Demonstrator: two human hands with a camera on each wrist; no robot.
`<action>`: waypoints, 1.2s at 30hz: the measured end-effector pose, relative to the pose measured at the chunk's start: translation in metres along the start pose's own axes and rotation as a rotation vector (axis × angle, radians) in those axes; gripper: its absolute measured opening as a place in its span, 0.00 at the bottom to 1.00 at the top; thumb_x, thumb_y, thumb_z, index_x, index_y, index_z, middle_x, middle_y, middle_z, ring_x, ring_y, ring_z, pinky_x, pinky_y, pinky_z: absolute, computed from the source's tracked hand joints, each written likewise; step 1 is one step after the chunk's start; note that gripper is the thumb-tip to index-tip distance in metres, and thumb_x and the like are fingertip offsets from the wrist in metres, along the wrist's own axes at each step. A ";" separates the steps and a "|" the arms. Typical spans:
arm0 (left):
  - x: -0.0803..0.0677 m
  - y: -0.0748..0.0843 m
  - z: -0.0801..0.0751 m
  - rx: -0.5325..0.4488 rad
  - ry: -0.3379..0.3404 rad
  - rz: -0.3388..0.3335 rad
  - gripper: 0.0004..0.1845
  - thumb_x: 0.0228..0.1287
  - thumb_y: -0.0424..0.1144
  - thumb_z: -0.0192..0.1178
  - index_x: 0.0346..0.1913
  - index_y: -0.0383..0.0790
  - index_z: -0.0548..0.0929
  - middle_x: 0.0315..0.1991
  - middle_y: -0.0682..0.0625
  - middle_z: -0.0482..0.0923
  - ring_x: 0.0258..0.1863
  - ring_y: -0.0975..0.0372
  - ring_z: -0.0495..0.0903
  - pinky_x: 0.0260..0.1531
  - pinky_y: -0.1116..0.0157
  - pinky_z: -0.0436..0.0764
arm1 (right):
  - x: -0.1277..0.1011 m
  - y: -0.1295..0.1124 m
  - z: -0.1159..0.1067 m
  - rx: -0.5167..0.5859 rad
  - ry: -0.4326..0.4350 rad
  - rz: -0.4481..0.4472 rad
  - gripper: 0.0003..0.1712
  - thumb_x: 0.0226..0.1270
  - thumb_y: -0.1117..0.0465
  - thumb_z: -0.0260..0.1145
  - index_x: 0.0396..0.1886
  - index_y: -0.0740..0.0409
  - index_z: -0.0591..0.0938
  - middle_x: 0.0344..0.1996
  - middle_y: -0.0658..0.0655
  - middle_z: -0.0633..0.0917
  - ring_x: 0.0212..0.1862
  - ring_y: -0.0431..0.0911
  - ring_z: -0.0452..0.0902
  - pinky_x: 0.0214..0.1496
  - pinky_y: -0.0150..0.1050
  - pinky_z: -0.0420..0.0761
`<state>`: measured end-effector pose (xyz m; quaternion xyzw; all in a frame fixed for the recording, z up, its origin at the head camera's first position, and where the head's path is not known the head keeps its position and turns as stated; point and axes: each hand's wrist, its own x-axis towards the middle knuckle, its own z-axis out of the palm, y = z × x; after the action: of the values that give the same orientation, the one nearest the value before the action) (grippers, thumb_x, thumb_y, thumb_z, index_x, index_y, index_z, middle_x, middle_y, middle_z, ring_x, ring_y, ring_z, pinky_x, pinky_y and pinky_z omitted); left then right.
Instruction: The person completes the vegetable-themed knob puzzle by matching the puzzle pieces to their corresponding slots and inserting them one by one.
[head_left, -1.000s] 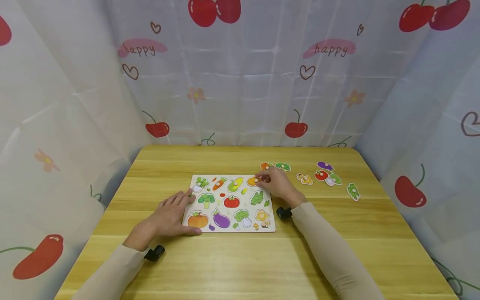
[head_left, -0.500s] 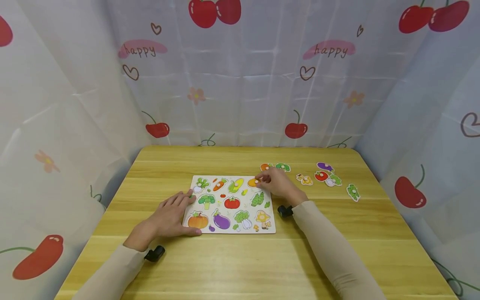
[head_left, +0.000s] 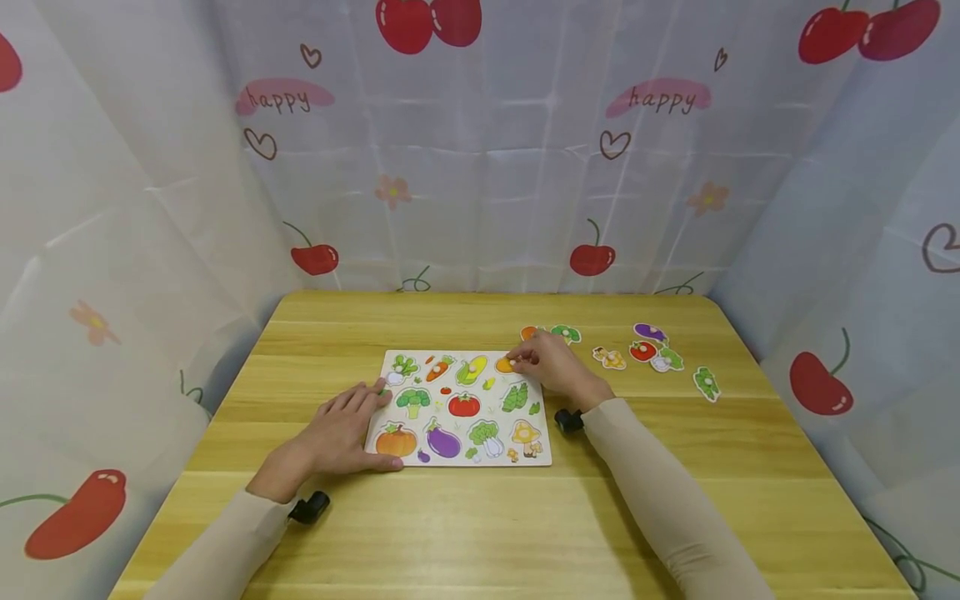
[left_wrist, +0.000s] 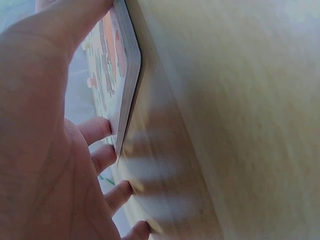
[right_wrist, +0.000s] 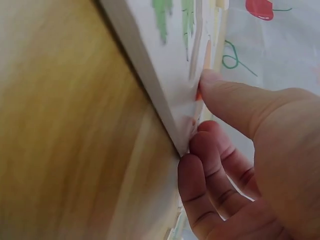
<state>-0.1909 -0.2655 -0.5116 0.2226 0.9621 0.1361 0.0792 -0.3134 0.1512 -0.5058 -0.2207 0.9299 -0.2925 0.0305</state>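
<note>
Head view: your board [head_left: 491, 408] lies flat on the table [head_left: 465, 525], and its back row of slots has the radish [head_left: 395, 377], carrot [head_left: 435, 372] and corn [head_left: 467, 375] sitting in it, knobs up, with the orange piece [head_left: 503, 365] at the right-hand slot; can't tell if that one's flush. The two nearer rows show their printed veggies. Loose pieces are scattered behind and right of the board: broccoli [head_left: 567, 333], mushroom [head_left: 618, 362], eggplant [head_left: 645, 330], tomato [head_left: 639, 353], cabbage [head_left: 671, 358], a leafy green one [head_left: 707, 383], plus another orange one partly behind your hand. Both your forearms angle in from the near corners, beige sleeves down to the wrists. Your left hand [head_left: 341, 433] is spread wide at the board's left side, thumb across the near edge, a couple of fingers against the side. Your right hand [head_left: 558, 367] reaches over the far right corner, thumb and fingers bent in and pinching the orange piece; its knob is hidden from here.
</note>
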 end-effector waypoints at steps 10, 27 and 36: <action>-0.001 0.000 0.000 -0.001 0.000 0.007 0.68 0.63 0.82 0.75 0.92 0.37 0.66 0.96 0.36 0.56 0.92 0.29 0.60 0.81 0.20 0.67 | -0.006 0.004 -0.005 0.021 0.001 -0.003 0.16 0.84 0.57 0.79 0.64 0.56 0.96 0.51 0.59 0.91 0.49 0.50 0.78 0.53 0.43 0.78; 0.001 0.000 -0.001 -0.014 0.008 0.009 0.68 0.63 0.82 0.75 0.92 0.38 0.67 0.96 0.36 0.56 0.92 0.29 0.59 0.82 0.21 0.66 | -0.010 0.038 -0.031 0.003 0.173 0.081 0.19 0.83 0.60 0.79 0.67 0.60 0.94 0.60 0.67 0.89 0.55 0.60 0.85 0.61 0.56 0.88; -0.001 0.001 -0.002 -0.023 -0.004 -0.004 0.68 0.63 0.82 0.75 0.91 0.37 0.67 0.96 0.37 0.55 0.93 0.29 0.58 0.81 0.20 0.66 | -0.009 0.062 -0.039 -0.008 0.190 0.152 0.24 0.84 0.57 0.78 0.71 0.63 0.91 0.64 0.70 0.87 0.62 0.65 0.84 0.70 0.64 0.86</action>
<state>-0.1899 -0.2654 -0.5095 0.2201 0.9608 0.1464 0.0839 -0.3373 0.2211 -0.5090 -0.1212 0.9438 -0.3053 -0.0364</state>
